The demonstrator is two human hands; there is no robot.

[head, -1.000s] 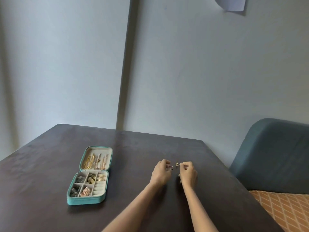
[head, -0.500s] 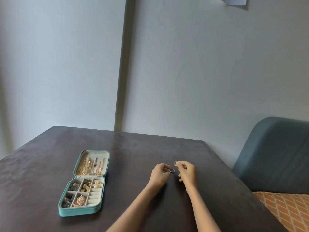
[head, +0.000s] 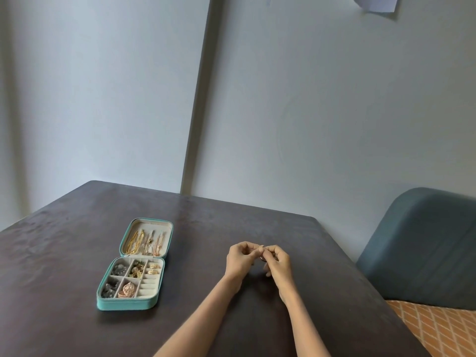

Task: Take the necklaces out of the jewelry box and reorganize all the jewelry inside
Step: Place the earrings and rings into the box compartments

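- While my left hand and right hand meet fingertip to fingertip above the table, both curl around a small ring, pinched between them.
- The ring is, I judge, light, rigid and slippery; a pinch across the band suits it.
- The jewelry box lies open, well apart to my left.
- The necklaces hang in its lid: thin, limp chains, likely to tangle, best lifted singly near the clasp.
- The compartments hold earrings and rings.
- No brand, label or writing is legible anywhere.
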